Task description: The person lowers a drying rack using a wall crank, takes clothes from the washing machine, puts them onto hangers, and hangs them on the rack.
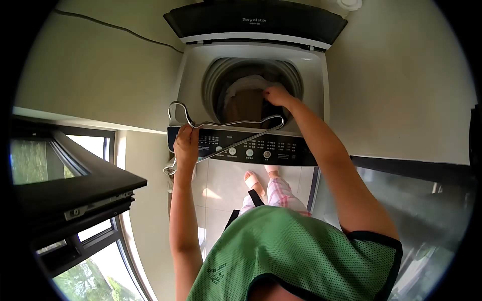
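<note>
The hanger (246, 121) in the left grip (187, 143) was smooth, shiny bare metal. Just beside that grip, the control panel (296, 149) looked like smooth plastic with a slight gloss. At the right grip (277, 95) lay matt cloth (244, 104), within a ribbed drum wall (209, 90) of dull sheen. Beyond both grips, the lid (256, 25) looked like smooth plastic; behind them, the shirt (291, 246) was dimpled mesh fabric.

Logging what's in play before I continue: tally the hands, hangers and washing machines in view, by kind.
Hands: 2 (left hand, right hand)
Hanger: 1
Washing machine: 1
Total: 4
Laundry left out: too dark and overlapped to count.
</note>
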Motion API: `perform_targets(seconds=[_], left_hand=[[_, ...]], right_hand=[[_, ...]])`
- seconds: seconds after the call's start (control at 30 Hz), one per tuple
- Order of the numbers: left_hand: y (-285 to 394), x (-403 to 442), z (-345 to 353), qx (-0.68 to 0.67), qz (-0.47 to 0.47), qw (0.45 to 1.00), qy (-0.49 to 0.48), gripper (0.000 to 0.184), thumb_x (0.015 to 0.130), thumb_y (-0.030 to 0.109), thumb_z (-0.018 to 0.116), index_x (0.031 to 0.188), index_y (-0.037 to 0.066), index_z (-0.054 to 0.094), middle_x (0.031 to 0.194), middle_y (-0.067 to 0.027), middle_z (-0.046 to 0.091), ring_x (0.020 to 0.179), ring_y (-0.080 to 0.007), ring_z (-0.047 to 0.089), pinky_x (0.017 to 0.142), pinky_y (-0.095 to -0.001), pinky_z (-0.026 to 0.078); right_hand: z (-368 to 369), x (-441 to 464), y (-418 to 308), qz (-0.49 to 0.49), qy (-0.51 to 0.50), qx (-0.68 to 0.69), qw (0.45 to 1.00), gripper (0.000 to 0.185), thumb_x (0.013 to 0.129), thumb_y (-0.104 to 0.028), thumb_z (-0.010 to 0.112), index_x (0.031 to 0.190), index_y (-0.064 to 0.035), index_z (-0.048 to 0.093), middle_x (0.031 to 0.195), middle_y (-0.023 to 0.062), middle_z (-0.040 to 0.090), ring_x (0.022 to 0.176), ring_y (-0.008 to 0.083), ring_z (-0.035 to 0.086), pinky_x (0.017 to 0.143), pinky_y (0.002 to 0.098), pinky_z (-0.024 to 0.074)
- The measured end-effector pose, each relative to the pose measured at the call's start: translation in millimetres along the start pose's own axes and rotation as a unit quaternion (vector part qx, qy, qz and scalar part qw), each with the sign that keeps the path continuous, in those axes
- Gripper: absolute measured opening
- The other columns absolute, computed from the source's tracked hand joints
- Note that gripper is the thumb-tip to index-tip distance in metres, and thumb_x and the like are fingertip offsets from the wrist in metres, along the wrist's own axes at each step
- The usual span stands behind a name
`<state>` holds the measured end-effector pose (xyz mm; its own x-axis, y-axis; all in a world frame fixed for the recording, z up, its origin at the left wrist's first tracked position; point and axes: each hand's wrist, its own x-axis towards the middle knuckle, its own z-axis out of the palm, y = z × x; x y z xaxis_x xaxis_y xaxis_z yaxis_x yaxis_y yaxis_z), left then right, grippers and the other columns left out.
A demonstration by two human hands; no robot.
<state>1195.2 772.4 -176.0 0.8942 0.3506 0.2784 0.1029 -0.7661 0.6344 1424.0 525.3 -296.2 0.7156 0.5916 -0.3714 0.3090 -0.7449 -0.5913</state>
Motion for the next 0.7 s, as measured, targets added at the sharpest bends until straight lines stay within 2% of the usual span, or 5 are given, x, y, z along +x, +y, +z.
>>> perform_targets(seconds=[0.07, 0.23, 0.33, 0.43, 0.7], left_hand=[[-11.4, 0.1, 6.4, -0.047, -0.09, 0.995, -0.016, 0.013, 0.082, 0.01, 0.055, 0.075, -0.001, 0.053, 0.076, -0.0125, 0.055, 0.062, -0.0281, 0.053, 0.056, -0.0341, 0.041], [5.8, 13.3, 6.4, -0.091, -0.226, 0.97, -0.005, 0.014, 0.083, 0.012, 0.054, 0.081, -0.001, 0.059, 0.07, -0.008, 0.053, 0.055, -0.012, 0.053, 0.051, -0.0251, 0.043], [9.4, 19.2, 7.6, -0.048, -0.283, 0.958, -0.005, 0.014, 0.084, 0.012, 0.053, 0.083, -0.001, 0.06, 0.068, -0.0075, 0.052, 0.053, -0.012, 0.05, 0.051, -0.0247, 0.043], [8.0, 20.2, 8.8, -0.057, -0.31, 0.949, 0.014, 0.015, 0.085, 0.011, 0.052, 0.084, -0.001, 0.06, 0.062, -0.0055, 0.048, 0.05, -0.0096, 0.046, 0.048, -0.0237, 0.039], [7.4, 20.5, 16.1, -0.027, -0.341, 0.939, 0.037, 0.015, 0.084, 0.011, 0.052, 0.09, 0.002, 0.062, 0.062, -0.0047, 0.049, 0.049, -0.0086, 0.043, 0.047, -0.0237, 0.036]], right_hand=[[12.4, 23.5, 16.8, 0.022, 0.019, 0.002, 1.0, 0.028, 0.082, -0.021, 0.047, 0.102, -0.0051, 0.059, 0.102, 0.0177, 0.058, 0.094, 0.0335, 0.054, 0.082, 0.039, 0.0424], [53.1, 99.1, 74.0, 0.136, 0.045, 0.037, 0.989, 0.031, 0.081, -0.018, 0.046, 0.105, -0.0022, 0.058, 0.106, 0.0215, 0.056, 0.101, 0.0352, 0.052, 0.088, 0.0409, 0.0399], [113.4, 139.8, 129.9, 0.178, 0.094, 0.045, 0.978, 0.033, 0.082, -0.019, 0.046, 0.107, -0.0009, 0.057, 0.111, 0.0211, 0.054, 0.104, 0.0329, 0.051, 0.089, 0.0404, 0.0394], [151.6, 144.7, 159.7, 0.148, 0.269, 0.249, 0.919, 0.041, 0.078, -0.025, 0.055, 0.11, 0.0009, 0.055, 0.116, 0.0187, 0.053, 0.107, 0.0283, 0.051, 0.091, 0.0374, 0.0386], [181.7, 146.9, 186.2, 0.341, 0.154, 0.239, 0.896, 0.044, 0.076, -0.026, 0.058, 0.11, 0.0013, 0.055, 0.117, 0.0183, 0.052, 0.108, 0.0276, 0.05, 0.09, 0.0365, 0.0384]])
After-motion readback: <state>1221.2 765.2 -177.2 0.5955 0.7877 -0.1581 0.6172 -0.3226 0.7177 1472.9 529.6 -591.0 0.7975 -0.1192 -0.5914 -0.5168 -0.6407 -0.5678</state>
